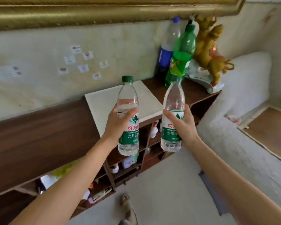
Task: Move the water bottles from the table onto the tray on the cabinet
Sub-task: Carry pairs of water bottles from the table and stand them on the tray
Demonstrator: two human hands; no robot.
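Observation:
My left hand point(116, 123) grips a clear water bottle point(128, 101) with a green cap and green label, held upright in the air. A second, matching water bottle point(173, 101) is gripped upright by my right hand point(184, 125). Both bottles hang in front of a white rectangular tray point(101, 101) that lies on top of the dark wooden cabinet point(199, 93). The tray's visible surface is bare. The left bottle overlaps the tray's middle, the right bottle its right corner.
At the back of the cabinet top stand a tall green soda bottle point(183, 51), a blue-labelled bottle point(166, 51) and a golden figurine point(212, 51). Open shelves point(128, 166) below hold small items. A white covered seat point(243, 88) lies to the right.

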